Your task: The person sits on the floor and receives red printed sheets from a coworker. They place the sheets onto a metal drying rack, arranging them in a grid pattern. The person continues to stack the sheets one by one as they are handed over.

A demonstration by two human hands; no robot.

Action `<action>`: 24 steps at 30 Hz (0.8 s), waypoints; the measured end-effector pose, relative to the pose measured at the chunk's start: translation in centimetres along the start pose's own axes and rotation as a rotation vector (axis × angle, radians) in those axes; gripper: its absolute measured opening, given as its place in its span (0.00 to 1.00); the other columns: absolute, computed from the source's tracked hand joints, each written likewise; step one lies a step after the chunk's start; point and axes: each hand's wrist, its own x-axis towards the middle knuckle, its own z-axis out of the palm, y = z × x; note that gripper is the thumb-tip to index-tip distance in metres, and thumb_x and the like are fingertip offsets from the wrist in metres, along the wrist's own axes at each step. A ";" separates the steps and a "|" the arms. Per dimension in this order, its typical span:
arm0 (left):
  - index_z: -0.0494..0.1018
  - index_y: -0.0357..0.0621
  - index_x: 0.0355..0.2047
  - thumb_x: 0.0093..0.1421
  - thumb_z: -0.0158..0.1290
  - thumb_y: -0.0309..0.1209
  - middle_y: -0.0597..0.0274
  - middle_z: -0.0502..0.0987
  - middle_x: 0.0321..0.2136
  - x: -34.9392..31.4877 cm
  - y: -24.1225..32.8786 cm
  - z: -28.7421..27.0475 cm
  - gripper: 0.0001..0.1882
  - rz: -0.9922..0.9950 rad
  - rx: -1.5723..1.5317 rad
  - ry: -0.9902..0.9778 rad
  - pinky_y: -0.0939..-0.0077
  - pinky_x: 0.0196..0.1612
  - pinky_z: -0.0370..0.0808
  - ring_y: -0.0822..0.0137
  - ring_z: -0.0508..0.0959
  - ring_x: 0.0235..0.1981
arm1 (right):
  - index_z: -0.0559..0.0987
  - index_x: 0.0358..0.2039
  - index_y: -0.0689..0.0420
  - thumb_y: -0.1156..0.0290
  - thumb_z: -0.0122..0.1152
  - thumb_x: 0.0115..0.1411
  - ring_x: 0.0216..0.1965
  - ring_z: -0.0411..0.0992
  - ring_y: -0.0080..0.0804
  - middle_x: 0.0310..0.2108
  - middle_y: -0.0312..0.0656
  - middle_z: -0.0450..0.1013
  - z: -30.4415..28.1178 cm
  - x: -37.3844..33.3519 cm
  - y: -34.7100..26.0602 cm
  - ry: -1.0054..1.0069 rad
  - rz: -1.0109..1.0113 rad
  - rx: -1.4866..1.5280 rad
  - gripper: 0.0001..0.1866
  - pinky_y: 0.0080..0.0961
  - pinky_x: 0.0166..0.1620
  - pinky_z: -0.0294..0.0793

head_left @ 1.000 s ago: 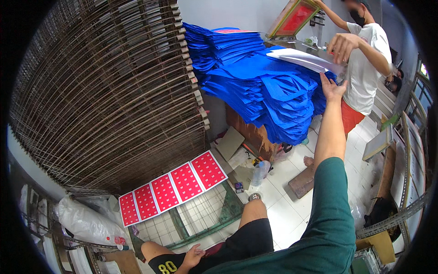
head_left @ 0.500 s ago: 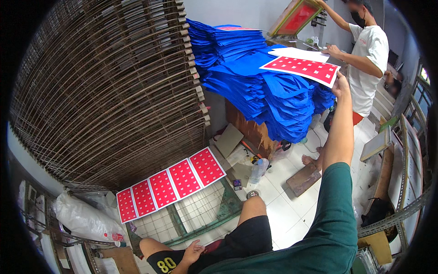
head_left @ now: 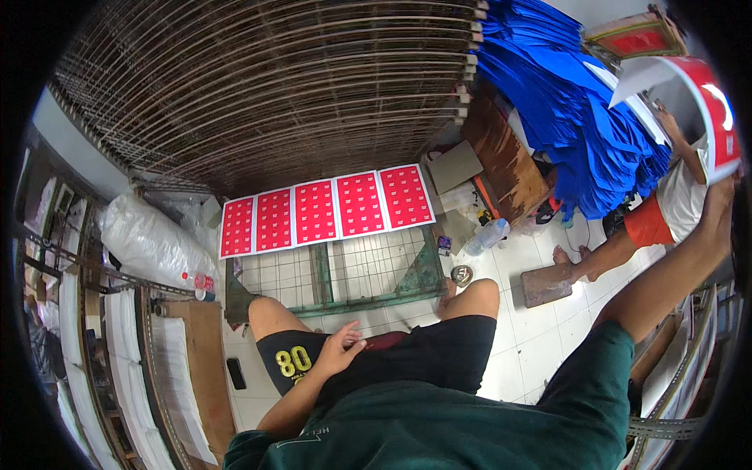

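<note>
Red printed sheet (head_left: 717,117) up high at far right, curling, white on back. Right hand (head_left: 724,192) just under it, arm stretched up; fingers look shut on sheet's lower edge, grip partly hidden at pic rim. Sheet's long side runs up and left from hand. Left hand (head_left: 341,348) far off, resting on thigh, fingers loose, holding nothing. Row of same red sheets (head_left: 329,210) lies flat on wire rack (head_left: 352,270) below.

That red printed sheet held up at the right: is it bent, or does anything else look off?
Yes. The red sheet in the right hand curls over instead of hanging flat. The five red sheets on the wire rack lie flat in a neat row. The left hand rests on the thigh.
</note>
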 end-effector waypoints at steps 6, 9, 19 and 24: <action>0.68 0.37 0.47 0.51 0.56 0.25 0.55 0.76 0.34 -5.5 1.6 -7.4 0.22 0.070 0.083 0.365 0.74 0.40 0.73 0.65 0.76 0.36 | 0.61 0.52 0.68 0.74 0.37 0.65 0.47 0.71 0.39 0.48 0.57 0.66 8.1 -13.1 0.6 -0.267 0.398 0.305 0.17 0.37 0.47 0.76; 0.70 0.37 0.42 0.49 0.56 0.26 0.53 0.75 0.33 -7.1 2.3 -10.4 0.18 0.092 0.347 0.554 0.69 0.40 0.72 0.59 0.75 0.36 | 0.61 0.48 0.68 0.77 0.41 0.62 0.45 0.71 0.35 0.45 0.57 0.66 12.9 -18.7 2.6 -0.030 0.454 0.066 0.15 0.28 0.46 0.76; 0.74 0.43 0.36 0.44 0.60 0.35 0.58 0.73 0.36 -6.8 -0.9 -11.5 0.18 0.046 0.639 0.609 0.64 0.45 0.64 0.56 0.70 0.40 | 0.63 0.43 0.53 0.73 0.44 0.59 0.42 0.68 0.35 0.40 0.42 0.68 15.2 -35.4 24.2 0.287 1.149 0.006 0.11 0.32 0.46 0.69; 0.74 0.41 0.35 0.45 0.59 0.33 0.57 0.73 0.34 -6.9 -2.0 -11.6 0.17 0.095 0.606 0.623 0.64 0.44 0.65 0.55 0.71 0.39 | 0.64 0.38 0.51 0.73 0.41 0.59 0.44 0.66 0.40 0.41 0.42 0.65 11.2 -45.1 39.1 0.517 1.284 -0.003 0.07 0.40 0.49 0.67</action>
